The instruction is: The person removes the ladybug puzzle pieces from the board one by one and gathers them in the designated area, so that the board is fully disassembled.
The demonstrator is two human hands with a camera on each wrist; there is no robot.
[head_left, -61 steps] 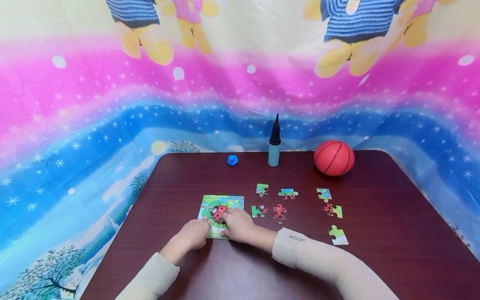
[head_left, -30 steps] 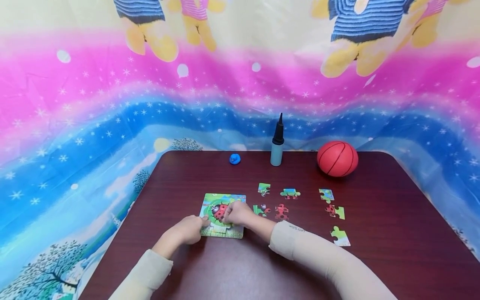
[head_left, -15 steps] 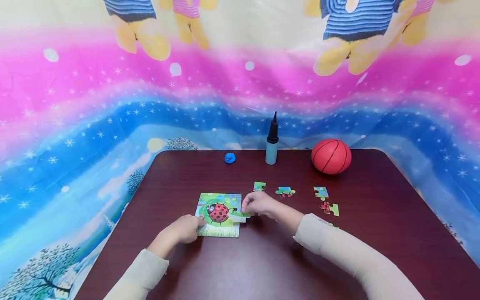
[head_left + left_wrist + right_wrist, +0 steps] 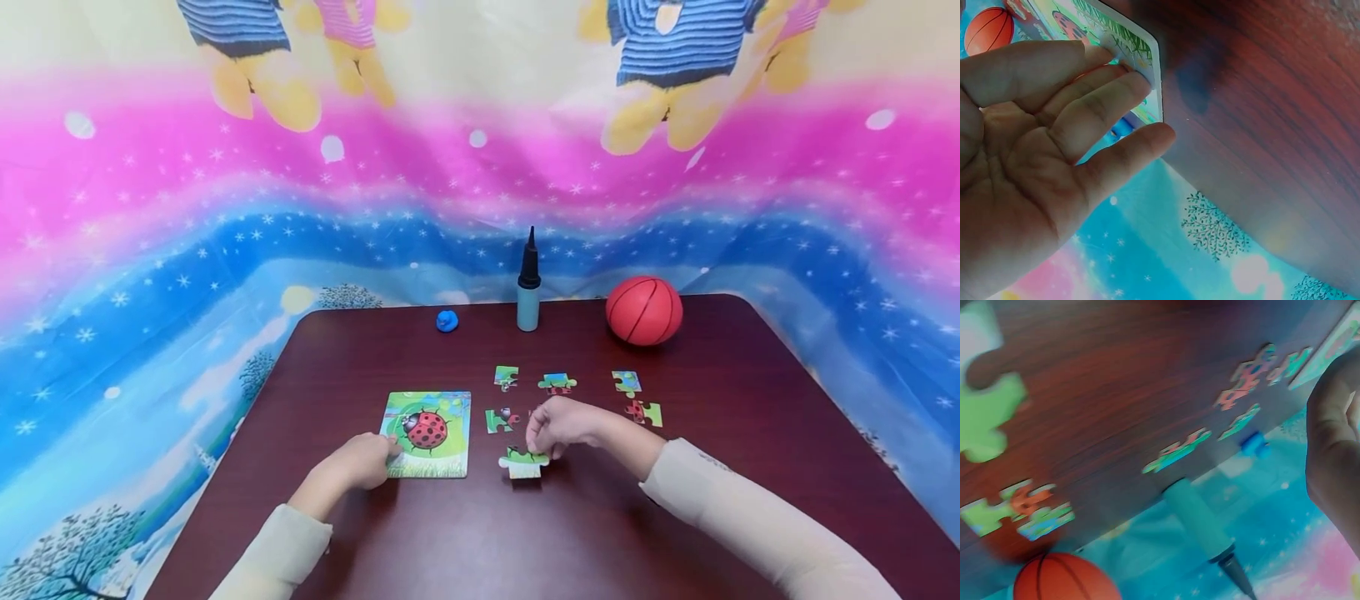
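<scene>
A square ladybug picture board lies on the table at center left. My left hand rests at its left edge, the fingertips touching it. Seen in the left wrist view, the fingers of that hand are loosely extended against the board's rim. To the right of the board, my right hand pinches a green-and-white jigsaw piece close over the table. In the right wrist view only part of this hand shows at the right edge, and the pinched piece is out of sight.
Several loose jigsaw pieces lie beyond and around my right hand, among them a green one and a blue-topped one. A corner piece sits below my right forearm. A blue rubber duck, hand pump and red ball line the back.
My right hand has lifted the green-and-white piece off the ladybug board and carried it to the right, down beside the loose pieces. My left hand stays at the board's left edge.
</scene>
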